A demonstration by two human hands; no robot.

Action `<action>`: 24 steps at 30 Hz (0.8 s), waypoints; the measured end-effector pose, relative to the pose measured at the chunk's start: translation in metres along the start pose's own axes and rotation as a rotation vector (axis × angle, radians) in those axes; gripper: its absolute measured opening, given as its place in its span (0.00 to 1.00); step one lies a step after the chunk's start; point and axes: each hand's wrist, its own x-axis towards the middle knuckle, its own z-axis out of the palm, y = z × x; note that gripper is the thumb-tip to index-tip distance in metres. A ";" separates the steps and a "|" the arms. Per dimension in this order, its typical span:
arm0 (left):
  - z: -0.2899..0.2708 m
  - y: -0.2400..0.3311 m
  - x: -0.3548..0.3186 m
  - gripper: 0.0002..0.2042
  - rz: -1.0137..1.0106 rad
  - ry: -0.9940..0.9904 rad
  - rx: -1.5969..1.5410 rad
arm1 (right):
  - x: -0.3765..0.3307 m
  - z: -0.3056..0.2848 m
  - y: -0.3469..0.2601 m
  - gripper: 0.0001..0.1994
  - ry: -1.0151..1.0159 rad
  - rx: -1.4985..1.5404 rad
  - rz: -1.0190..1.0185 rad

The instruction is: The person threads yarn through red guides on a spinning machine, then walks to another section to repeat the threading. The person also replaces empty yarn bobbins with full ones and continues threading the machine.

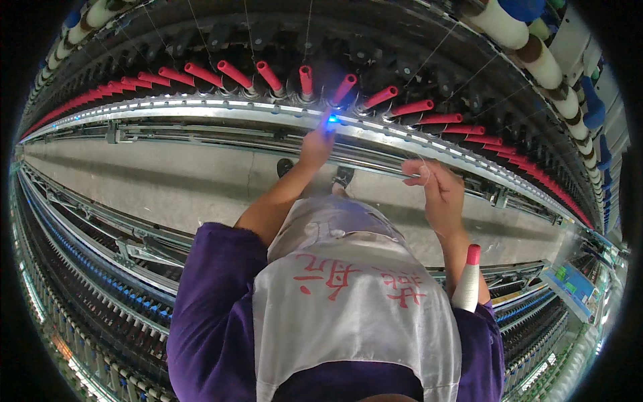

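My left hand (316,147) reaches to the machine's metal rail, at a glowing blue light (333,119) below one red bobbin tube (345,88). A finger points up toward the tube's base; glare and blur hide whether it grips anything. My right hand (439,191) is raised to the right, apart from the rail, with thumb and fingers pinched. A fine white thread (426,171) shows at those fingertips. Beside my right forearm stands a bobbin wound with white yarn (467,289), its red top showing; what holds it is hidden.
A curved row of red tubes (231,72) runs along the spinning frame, with threads rising above. White yarn rolls (542,67) hang at upper right. Behind me, across the grey floor (201,181), is another machine row (120,248). A blue-green panel (570,285) is at right.
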 end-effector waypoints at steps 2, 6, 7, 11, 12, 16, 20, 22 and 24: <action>0.006 0.006 0.012 0.30 0.051 0.052 -0.024 | -0.006 -0.001 0.001 0.12 -0.018 -0.014 0.005; 0.008 0.005 0.025 0.31 -0.001 0.050 -0.048 | -0.013 0.003 0.003 0.12 -0.059 0.012 0.008; 0.008 0.003 0.027 0.31 0.020 0.057 -0.066 | -0.012 0.006 0.002 0.12 -0.069 0.010 0.014; 0.011 0.001 0.032 0.31 0.063 0.049 0.065 | 0.002 0.024 -0.008 0.11 -0.148 -0.032 -0.026; 0.012 0.001 0.032 0.30 0.080 0.059 0.093 | 0.007 0.028 -0.008 0.10 -0.168 -0.026 -0.064; 0.015 0.004 0.029 0.31 0.066 0.016 0.194 | 0.018 0.042 0.016 0.08 -0.258 -0.152 -0.119; 0.012 0.010 0.026 0.35 0.112 -0.015 0.286 | 0.016 0.060 0.054 0.15 -0.175 -0.369 -0.142; 0.008 0.014 0.025 0.33 0.111 -0.022 0.291 | 0.016 0.061 0.043 0.20 -0.089 -0.467 0.011; 0.003 0.017 0.021 0.25 0.136 0.033 0.297 | 0.023 0.044 0.003 0.25 -0.340 0.332 0.595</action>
